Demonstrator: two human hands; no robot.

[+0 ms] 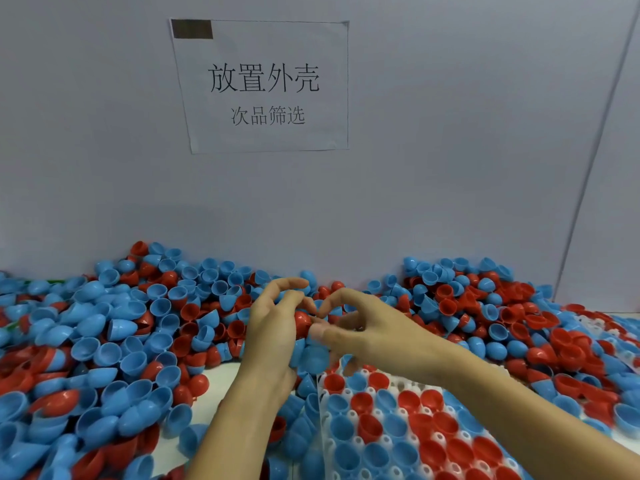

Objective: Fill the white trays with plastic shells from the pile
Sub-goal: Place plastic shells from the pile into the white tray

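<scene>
— What colours are in the pile (114, 341) left of the left hand (273, 327)?

— Blue and red shells, mixed with no order – blue the more common there. Right of the right hand (367, 327) the same two colours, with more red among them.

— And the shell between the two hands?

— A red shell (302, 322), glossy, with blue shells (311, 355) just below it at the palms.

— The tray (398, 386) under the right forearm?

— White, its cups holding red and blue shells in no regular pattern.

— Behind the hands?

— A pale grey wall (450, 150) with a white sheet (263, 88) printed in black characters – a brown patch (192, 29) at its corner.
</scene>
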